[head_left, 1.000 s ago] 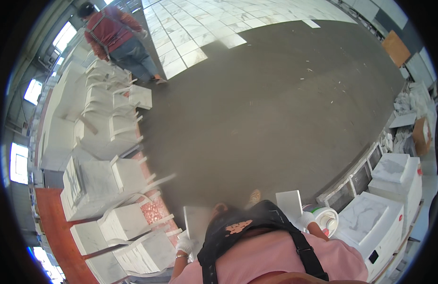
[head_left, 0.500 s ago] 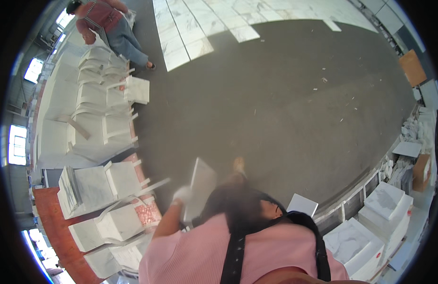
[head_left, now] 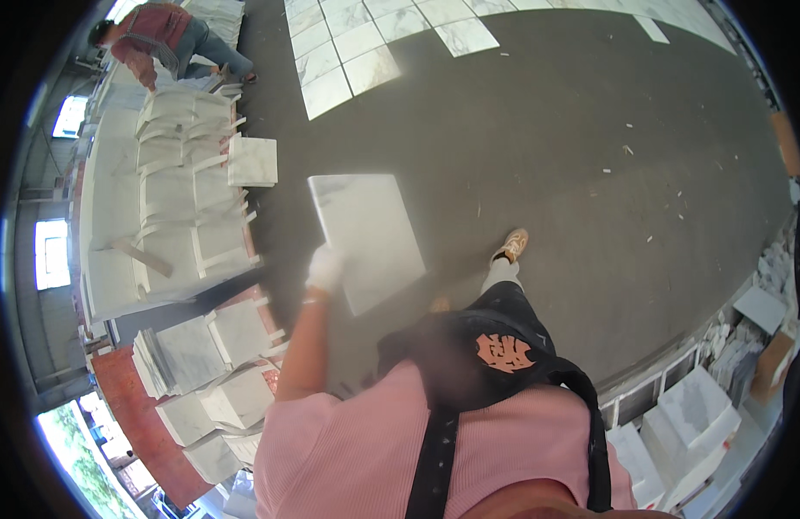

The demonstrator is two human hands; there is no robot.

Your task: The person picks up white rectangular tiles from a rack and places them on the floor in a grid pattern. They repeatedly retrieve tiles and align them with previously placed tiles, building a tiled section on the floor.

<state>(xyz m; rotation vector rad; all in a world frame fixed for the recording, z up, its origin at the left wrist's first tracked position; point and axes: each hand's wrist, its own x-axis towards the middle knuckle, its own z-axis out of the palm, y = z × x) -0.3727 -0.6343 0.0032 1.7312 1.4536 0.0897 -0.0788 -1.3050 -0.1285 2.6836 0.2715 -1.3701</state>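
A square white marble tile (head_left: 371, 238) with faint grey veining hangs over the grey floor in front of me. My left hand (head_left: 325, 268), in a white glove, is closed on the tile's left edge near its lower corner. The fingertips are partly hidden by the tile and slightly blurred. My right hand does not show anywhere. Below the tile are my black apron (head_left: 452, 346) and one tan shoe (head_left: 512, 245) stepping forward.
Stacks of white tiles (head_left: 192, 177) line the left, beside a red-brown board (head_left: 140, 424). Another person (head_left: 162, 39) bends over the far-left stacks. Laid marble tiles (head_left: 365, 39) cover the far floor. More tile stacks (head_left: 694, 402) and a pale rail (head_left: 655, 381) stand at right.
The tile in my left hand has swung forward and turned so its broad face shows. My tan shoe has stepped ahead to the right. The other person has bent lower.
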